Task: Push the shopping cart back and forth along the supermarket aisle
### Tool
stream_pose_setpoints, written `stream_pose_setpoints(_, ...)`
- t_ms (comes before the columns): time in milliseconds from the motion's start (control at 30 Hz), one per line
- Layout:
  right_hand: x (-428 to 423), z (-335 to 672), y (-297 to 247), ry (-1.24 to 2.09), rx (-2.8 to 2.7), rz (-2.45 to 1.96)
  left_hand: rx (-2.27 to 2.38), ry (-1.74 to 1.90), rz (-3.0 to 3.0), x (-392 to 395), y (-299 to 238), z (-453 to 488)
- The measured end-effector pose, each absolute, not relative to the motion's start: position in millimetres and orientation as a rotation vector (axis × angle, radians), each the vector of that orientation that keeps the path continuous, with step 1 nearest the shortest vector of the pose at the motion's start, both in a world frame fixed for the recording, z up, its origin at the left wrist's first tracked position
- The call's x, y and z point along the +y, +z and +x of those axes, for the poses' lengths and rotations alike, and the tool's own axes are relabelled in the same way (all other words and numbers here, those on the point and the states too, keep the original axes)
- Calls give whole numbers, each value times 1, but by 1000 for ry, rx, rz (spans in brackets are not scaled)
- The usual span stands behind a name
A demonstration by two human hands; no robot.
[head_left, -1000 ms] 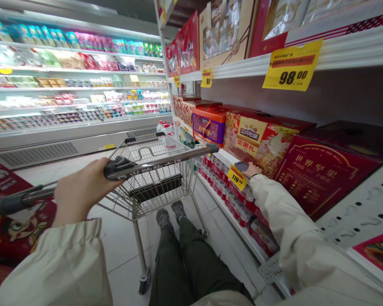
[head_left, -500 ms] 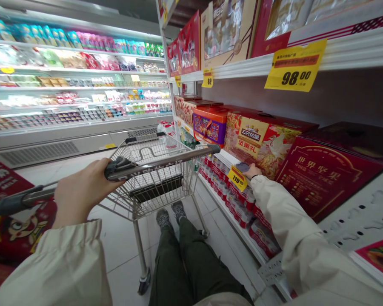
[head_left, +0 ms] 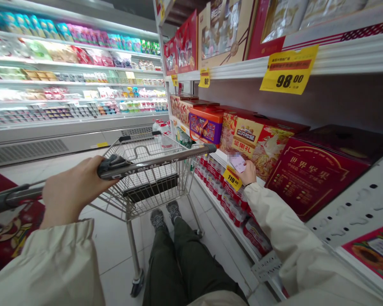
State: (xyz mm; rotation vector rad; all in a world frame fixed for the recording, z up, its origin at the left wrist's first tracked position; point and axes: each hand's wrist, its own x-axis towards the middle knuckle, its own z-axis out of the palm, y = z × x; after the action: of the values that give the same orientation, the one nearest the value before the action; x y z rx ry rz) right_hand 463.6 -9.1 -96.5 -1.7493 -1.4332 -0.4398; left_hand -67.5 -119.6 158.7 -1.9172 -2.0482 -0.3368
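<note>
My left hand (head_left: 73, 191) is shut around the grey handle of a wire shopping cart (head_left: 156, 162), with a dark bundle (head_left: 111, 163) beside it on the handle. A long grey rod-like item (head_left: 15, 196) extends left from that hand; I cannot tell what it is. My right hand (head_left: 247, 173) reaches toward the lower shelf and holds a smartphone (head_left: 238, 162), whose pale screen is blurred. Just behind that hand stands a red and gold boxed nut gift set (head_left: 258, 144). A yellow 119 price tag (head_left: 232, 178) hangs just below the phone.
Red gift boxes and bottled drink packs (head_left: 232, 210) fill the shelving on the right, under a yellow 98 price tag (head_left: 289, 70). A lit refrigerated display case (head_left: 73, 85) runs along the left. My legs and shoes (head_left: 162, 221) show behind the cart on the tiled floor.
My right hand has risen and turned the phone, so its pale screen now shows instead of its dark back. The whole scene has shifted slightly left in view.
</note>
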Motion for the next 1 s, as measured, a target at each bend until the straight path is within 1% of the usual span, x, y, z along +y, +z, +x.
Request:
stream_pose_setpoints(100, -10, 463, -98, -452, -1394, -1728, -2044, -143, -1828, -120, 162, -65)
stream_pose_setpoints(167, -10, 464, -100, -453, -1368, -1719, -2054, -108, -1829, -121, 164, -64)
stream_pose_setpoints(467, -15, 468, -107, -396, -1356, -1796, -2046, -122, -1807, -123, 162, -63)
stream_pose_setpoints(767, -18, 472, -104, -245, -1374, -1953, -2031, -128, -1839, -125, 165, -61)
stream_pose_setpoints(1000, -6, 483, -102, -161, -1497, -2106, -2031, -124, -1827, -123, 164, -62)
